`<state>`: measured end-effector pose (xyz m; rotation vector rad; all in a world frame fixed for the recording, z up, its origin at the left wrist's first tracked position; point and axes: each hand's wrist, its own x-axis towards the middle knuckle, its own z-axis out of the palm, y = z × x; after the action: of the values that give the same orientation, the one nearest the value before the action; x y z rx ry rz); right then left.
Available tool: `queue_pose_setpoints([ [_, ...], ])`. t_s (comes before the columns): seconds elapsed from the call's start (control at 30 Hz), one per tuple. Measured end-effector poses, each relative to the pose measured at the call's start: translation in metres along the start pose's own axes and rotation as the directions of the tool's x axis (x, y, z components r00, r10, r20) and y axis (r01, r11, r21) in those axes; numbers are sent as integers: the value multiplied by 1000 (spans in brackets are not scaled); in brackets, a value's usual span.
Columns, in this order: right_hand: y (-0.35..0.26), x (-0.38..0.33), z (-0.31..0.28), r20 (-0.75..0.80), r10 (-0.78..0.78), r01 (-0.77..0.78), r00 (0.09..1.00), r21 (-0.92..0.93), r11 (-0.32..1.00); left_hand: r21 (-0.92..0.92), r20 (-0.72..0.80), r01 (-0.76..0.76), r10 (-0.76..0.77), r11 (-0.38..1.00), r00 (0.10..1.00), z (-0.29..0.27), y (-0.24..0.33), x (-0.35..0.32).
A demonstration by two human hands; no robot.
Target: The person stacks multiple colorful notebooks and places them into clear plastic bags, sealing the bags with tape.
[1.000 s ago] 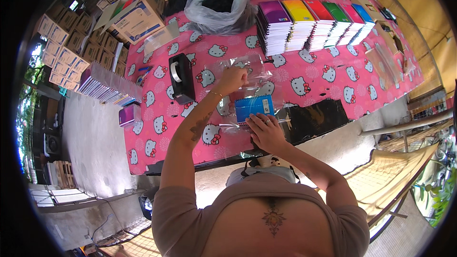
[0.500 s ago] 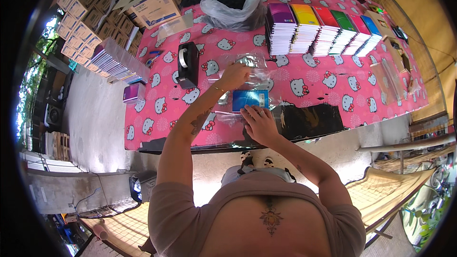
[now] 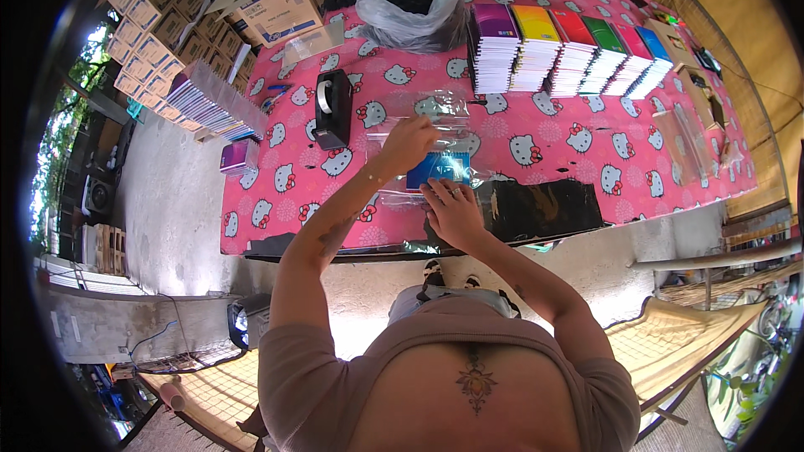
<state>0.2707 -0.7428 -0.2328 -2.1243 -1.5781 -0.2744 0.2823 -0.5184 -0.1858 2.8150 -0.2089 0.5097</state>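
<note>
A small blue spiral notebook (image 3: 427, 171) lies near the table's front edge, its coil on the far side, with shiny clear film over and around it. My left hand (image 3: 409, 144) is just beyond its far left corner, fingers curled and pinching the clear plastic bag (image 3: 456, 142). My right hand (image 3: 455, 211) rests with outstretched fingers on the notebook's near edge, pressing lightly on the film. Further back lie more clear plastic bags (image 3: 442, 105), flat on the pink cloth. The left fingertips are partly hidden.
Stacks of coloured spiral notebooks (image 3: 557, 50) stand at the back right. A black tape dispenser (image 3: 332, 109) is left of my hands. Behind are a plastic sack (image 3: 410, 8) of black material and an open carton (image 3: 276, 4). A black patch (image 3: 540, 211) covers the front edge.
My left hand has come slightly nearer and left, and shiny film now shows more over the notebook. My right hand stays at the notebook's near edge.
</note>
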Motion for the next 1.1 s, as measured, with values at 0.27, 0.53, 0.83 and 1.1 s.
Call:
queue_pose_setpoints([
  [0.27,-3,-3,21,86,19,-9,996,-117,993,-57,-53,194,-197,979,979,19,67,-65],
  [0.53,-5,7,18,92,114,-118,989,42,992,-257,84,424,-417,869,905,16,51,-57],
  [0.83,-3,7,12,124,85,-88,989,22,996,172,-26,103,-100,980,995,24,-8,9],
  [1.1,-4,8,10,128,60,-60,990,-4,998,130,9,104,-106,986,994,46,-33,28],
])
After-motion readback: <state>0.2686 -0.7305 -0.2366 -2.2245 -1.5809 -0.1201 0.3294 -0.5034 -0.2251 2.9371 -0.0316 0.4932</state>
